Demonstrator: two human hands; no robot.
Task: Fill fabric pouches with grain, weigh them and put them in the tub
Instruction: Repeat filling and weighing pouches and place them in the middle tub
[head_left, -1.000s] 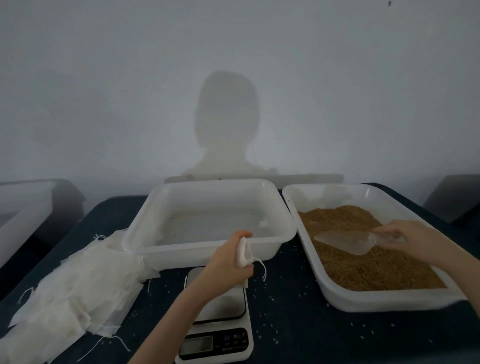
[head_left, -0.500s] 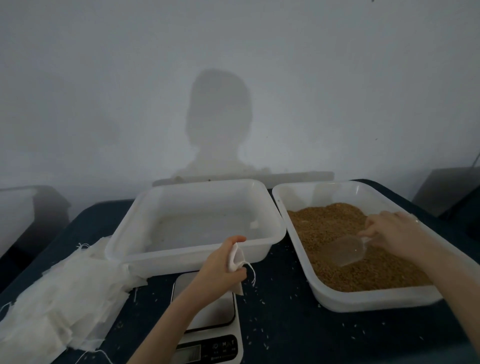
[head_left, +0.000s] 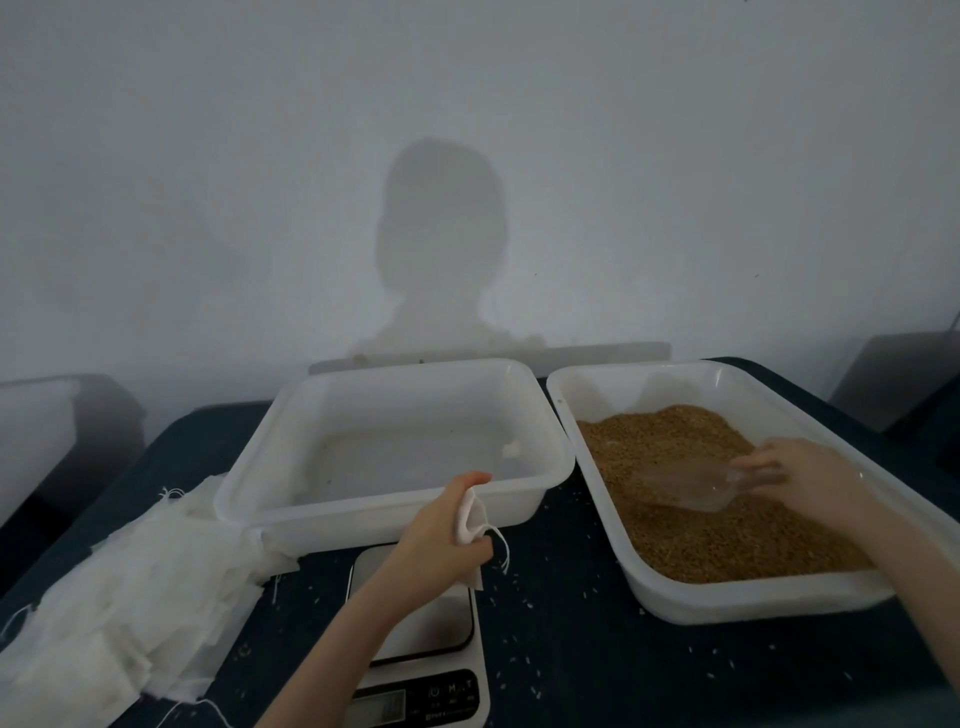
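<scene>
Left hand (head_left: 441, 535) is gripping a small white fabric pouch (head_left: 470, 522) by its mouth, fingers curled round it, drawstring dangling, held over the scale (head_left: 415, 644) near the table's front edge. Right hand (head_left: 810, 480) is gripping the handle of a clear scoop (head_left: 691, 483), its bowl lying on the grain; the handle is hidden under the fingers. Dark table (head_left: 571, 649) is carrying everything, its front edge cut off by the frame. Grain tray (head_left: 727, 603) is sitting at the right edge, brown grain (head_left: 691, 535) filling the near part. Empty-looking white tub (head_left: 395, 512) is sitting at the back centre, just beside the tray; a small pale lump by its far right wall is too blurry to identify. Pile of loose white pouches (head_left: 119, 608) is lying at the left edge, partly cut off. Scale display is dim and unreadable, the forearm covering part of the platform. Stray grains are dotting the table by the scale.
</scene>
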